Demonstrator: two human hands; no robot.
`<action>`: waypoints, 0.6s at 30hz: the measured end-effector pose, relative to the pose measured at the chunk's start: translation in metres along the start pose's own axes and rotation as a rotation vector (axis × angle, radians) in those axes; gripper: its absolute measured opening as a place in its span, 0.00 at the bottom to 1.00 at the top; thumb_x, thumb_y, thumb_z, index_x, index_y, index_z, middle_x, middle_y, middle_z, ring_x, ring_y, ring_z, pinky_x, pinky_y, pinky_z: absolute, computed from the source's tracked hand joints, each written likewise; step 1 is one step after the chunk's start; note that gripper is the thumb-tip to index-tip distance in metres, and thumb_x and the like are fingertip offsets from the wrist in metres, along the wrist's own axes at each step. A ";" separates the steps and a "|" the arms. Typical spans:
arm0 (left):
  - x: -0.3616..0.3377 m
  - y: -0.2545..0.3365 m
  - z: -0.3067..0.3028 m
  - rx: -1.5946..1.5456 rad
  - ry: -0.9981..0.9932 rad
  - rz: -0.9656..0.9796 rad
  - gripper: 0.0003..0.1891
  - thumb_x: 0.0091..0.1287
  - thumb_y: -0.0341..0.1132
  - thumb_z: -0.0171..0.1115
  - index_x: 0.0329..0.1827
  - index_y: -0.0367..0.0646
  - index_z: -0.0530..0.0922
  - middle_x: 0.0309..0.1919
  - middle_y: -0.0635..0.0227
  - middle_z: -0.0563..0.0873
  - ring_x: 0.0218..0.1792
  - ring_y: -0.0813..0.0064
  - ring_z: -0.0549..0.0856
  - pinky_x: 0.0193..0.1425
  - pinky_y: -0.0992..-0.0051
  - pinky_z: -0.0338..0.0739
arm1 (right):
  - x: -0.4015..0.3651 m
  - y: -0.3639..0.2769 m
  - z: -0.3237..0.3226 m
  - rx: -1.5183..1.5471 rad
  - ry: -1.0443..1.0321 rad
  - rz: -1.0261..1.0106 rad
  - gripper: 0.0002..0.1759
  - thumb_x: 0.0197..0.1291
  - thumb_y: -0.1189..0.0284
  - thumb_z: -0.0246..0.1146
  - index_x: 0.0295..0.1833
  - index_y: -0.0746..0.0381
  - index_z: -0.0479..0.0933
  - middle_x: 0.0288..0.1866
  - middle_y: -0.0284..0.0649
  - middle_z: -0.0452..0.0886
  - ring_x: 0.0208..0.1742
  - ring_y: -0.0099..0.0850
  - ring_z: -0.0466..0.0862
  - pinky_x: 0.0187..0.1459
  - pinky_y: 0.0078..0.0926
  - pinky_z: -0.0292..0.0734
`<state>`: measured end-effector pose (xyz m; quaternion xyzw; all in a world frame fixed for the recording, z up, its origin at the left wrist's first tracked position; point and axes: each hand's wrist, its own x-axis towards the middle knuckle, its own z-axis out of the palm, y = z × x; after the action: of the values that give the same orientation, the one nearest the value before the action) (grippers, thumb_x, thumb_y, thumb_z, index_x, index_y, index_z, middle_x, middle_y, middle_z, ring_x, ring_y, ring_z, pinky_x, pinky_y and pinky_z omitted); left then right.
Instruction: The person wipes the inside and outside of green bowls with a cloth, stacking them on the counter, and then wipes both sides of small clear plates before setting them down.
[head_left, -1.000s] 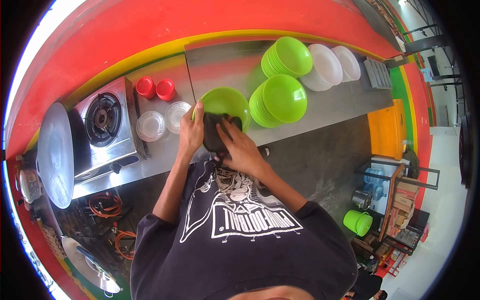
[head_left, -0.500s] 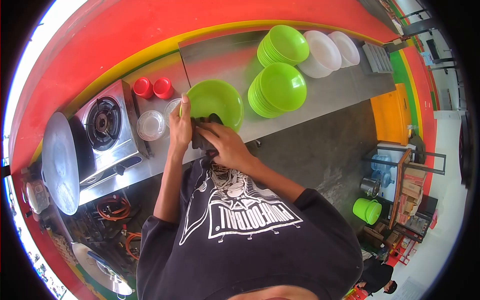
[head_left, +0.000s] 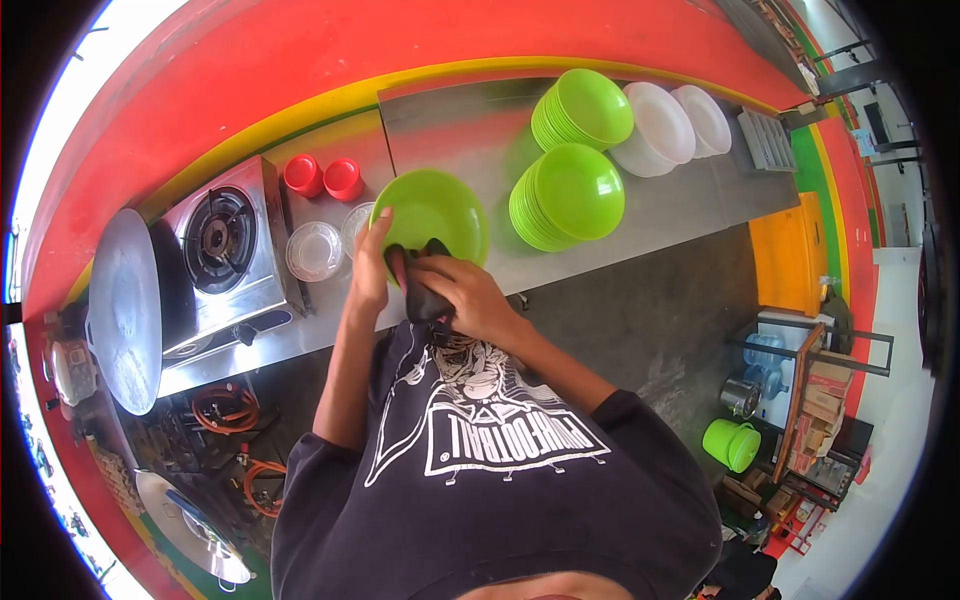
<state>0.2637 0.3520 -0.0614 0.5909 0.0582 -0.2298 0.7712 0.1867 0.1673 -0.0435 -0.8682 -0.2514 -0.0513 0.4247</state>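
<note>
While holding a green bowl (head_left: 440, 200), apparently wiping it

Clamping the left hand (head_left: 370, 268) on its left rim, at the near edge of the counter (head_left: 680, 205); bunching a dark cloth (head_left: 427, 302) in the right hand (head_left: 478, 298), against the near inside. Seems next to call for a sweep round the inside. Counting one bowl, one cloth in hand; left, two red cups (head_left: 343, 180) and two clear dishes (head_left: 314, 251); right, two stacks of green bowls (head_left: 578, 192) and two of white bowls (head_left: 662, 125). Cannot tell how many per stack.
</note>
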 end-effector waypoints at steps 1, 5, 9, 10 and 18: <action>-0.007 0.019 0.007 -0.023 -0.018 0.019 0.24 0.78 0.49 0.51 0.60 0.35 0.79 0.41 0.63 0.87 0.41 0.71 0.85 0.48 0.72 0.79 | -0.005 0.004 -0.004 -0.041 -0.041 -0.059 0.36 0.40 0.76 0.73 0.62 0.59 0.79 0.61 0.42 0.81 0.62 0.46 0.81 0.61 0.44 0.77; -0.016 0.037 0.019 -0.074 -0.033 0.065 0.24 0.76 0.46 0.54 0.63 0.35 0.76 0.45 0.61 0.86 0.47 0.70 0.85 0.54 0.70 0.78 | -0.009 0.011 -0.014 -0.100 -0.050 -0.100 0.36 0.40 0.76 0.74 0.62 0.59 0.79 0.63 0.43 0.79 0.63 0.48 0.80 0.61 0.44 0.76; -0.010 0.001 0.005 -0.097 -0.051 0.019 0.25 0.75 0.44 0.56 0.68 0.36 0.72 0.51 0.60 0.85 0.52 0.71 0.83 0.58 0.70 0.76 | 0.002 0.002 -0.007 -0.027 -0.018 -0.029 0.38 0.42 0.76 0.74 0.65 0.60 0.75 0.66 0.45 0.76 0.63 0.51 0.79 0.61 0.45 0.77; -0.011 -0.002 0.008 -0.141 -0.041 0.030 0.25 0.75 0.44 0.56 0.68 0.36 0.71 0.51 0.60 0.85 0.52 0.72 0.83 0.57 0.71 0.76 | 0.004 -0.002 -0.003 0.035 -0.008 0.004 0.39 0.42 0.76 0.73 0.66 0.60 0.74 0.67 0.45 0.75 0.63 0.51 0.79 0.61 0.45 0.77; -0.015 0.033 -0.003 -0.244 -0.171 0.095 0.20 0.77 0.45 0.52 0.57 0.36 0.79 0.43 0.63 0.87 0.42 0.74 0.86 0.48 0.73 0.80 | 0.013 0.003 -0.021 -0.034 -0.192 -0.181 0.41 0.40 0.76 0.74 0.67 0.60 0.75 0.68 0.46 0.74 0.63 0.51 0.78 0.62 0.45 0.77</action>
<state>0.2648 0.3651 -0.0280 0.4732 -0.0081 -0.2339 0.8493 0.2023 0.1551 -0.0282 -0.8500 -0.3673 -0.0102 0.3774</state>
